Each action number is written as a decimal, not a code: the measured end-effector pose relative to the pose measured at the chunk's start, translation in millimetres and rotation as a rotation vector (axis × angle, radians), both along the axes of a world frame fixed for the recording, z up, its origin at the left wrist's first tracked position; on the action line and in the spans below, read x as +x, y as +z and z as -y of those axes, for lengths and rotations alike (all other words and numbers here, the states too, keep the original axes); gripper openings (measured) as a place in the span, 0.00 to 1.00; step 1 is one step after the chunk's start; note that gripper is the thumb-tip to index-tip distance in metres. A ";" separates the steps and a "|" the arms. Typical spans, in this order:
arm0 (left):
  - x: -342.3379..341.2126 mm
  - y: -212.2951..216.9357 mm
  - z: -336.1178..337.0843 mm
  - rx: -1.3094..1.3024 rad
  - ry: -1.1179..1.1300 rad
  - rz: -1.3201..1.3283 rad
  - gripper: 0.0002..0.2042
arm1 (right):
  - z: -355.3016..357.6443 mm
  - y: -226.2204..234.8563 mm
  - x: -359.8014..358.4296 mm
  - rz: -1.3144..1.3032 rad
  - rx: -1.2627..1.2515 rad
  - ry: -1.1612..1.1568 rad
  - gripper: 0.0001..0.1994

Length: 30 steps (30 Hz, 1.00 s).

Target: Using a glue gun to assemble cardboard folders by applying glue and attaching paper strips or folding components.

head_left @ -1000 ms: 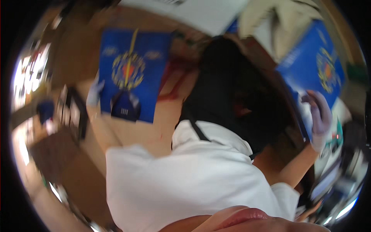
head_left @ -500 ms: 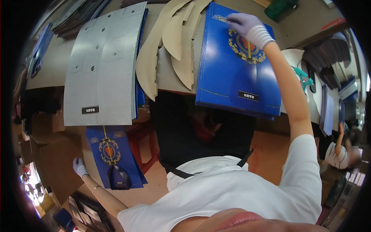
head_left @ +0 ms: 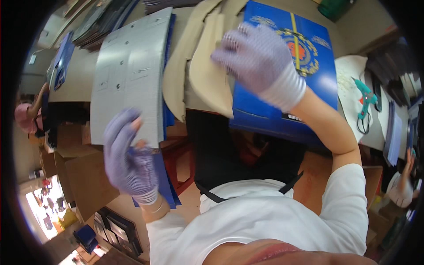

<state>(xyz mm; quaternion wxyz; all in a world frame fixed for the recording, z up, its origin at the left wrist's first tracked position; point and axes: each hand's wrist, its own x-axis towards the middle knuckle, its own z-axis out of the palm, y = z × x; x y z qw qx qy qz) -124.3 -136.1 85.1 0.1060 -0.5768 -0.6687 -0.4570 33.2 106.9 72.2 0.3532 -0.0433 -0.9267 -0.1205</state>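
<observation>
My right hand [head_left: 260, 64], in a thin lilac glove and smeared by motion, reaches over a curved beige card piece [head_left: 206, 77]. Its fingertips close on the upper right edge of the piece, which is also blurred. Beneath that wrist lies a stack of glossy blue printed panels [head_left: 320, 84] with a gold and red emblem. My left hand [head_left: 130, 159], gloved alike with thumb and forefinger tips bare, hovers by the near edge of a grey-backed panel stack [head_left: 128, 84]. Its fingers are bent but apart, with nothing seen between them. Another curved beige piece [head_left: 174, 90] lies beside the grey stack.
A teal glue gun [head_left: 365, 97] rests on a white sheet at the right. Below my left hand hangs a blue panel [head_left: 168, 185]. A cardboard box [head_left: 86, 176] stands on the left, a red stool [head_left: 181, 161] under the table. Other people are at both sides.
My right hand has come left and nearer, from the blue stack to the beige pieces. The middle piece has shifted toward me. My left hand has risen from low on the left to the grey stack.
</observation>
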 end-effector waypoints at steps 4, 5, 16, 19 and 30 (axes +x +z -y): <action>42.2 -17.4 -71.5 -0.428 -0.260 0.403 0.19 | 60.1 -12.3 61.6 0.184 -0.238 0.071 0.08; 50.8 -28.3 -88.0 -0.500 -0.262 0.272 0.20 | 69.2 -20.7 69.3 0.117 -0.246 0.004 0.08; 70.7 -70.5 -117.3 -0.745 0.025 -0.221 0.16 | -35.9 -29.7 374.6 -0.057 -0.897 -1.369 0.17; 61.7 -59.8 -108.2 -0.810 0.096 0.090 0.11 | -46.0 -57.5 401.8 -0.130 -0.848 -1.286 0.24; 76.2 -65.9 -92.9 -0.930 0.152 -0.087 0.19 | -100.9 -100.3 386.5 -0.220 -1.028 -1.196 0.30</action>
